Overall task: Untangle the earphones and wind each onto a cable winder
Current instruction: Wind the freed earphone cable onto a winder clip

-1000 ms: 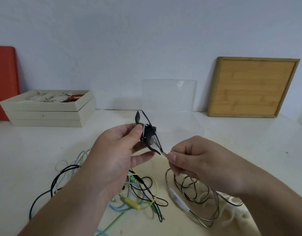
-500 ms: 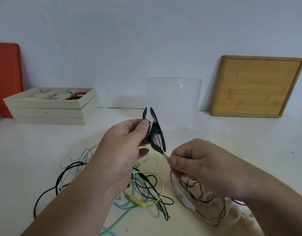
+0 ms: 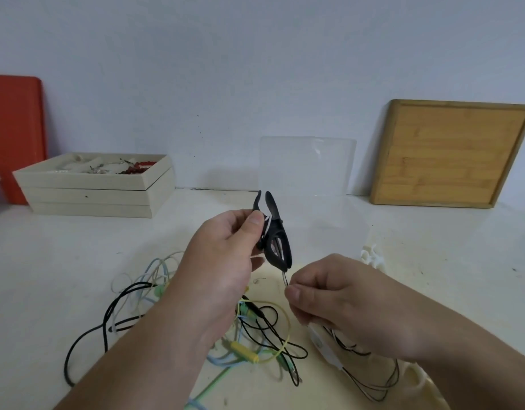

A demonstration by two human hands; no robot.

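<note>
- The left hand (image 3: 225, 255) grips a black cable winder (image 3: 274, 235) above the desk (image 3: 48, 261), thumb pressed on white cable wound at its middle
- The right hand (image 3: 338, 294) pinches the black-and-white earphone cable (image 3: 284, 279) just below the winder
- The rest of that cable lies looped near right
- A tangle of earphones (image 3: 255, 335) lies beneath the left hand

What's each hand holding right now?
Left hand: closed, gripping the black cable winder.
Right hand: closed, fingers pinching the black-and-white earphone cable.
</note>
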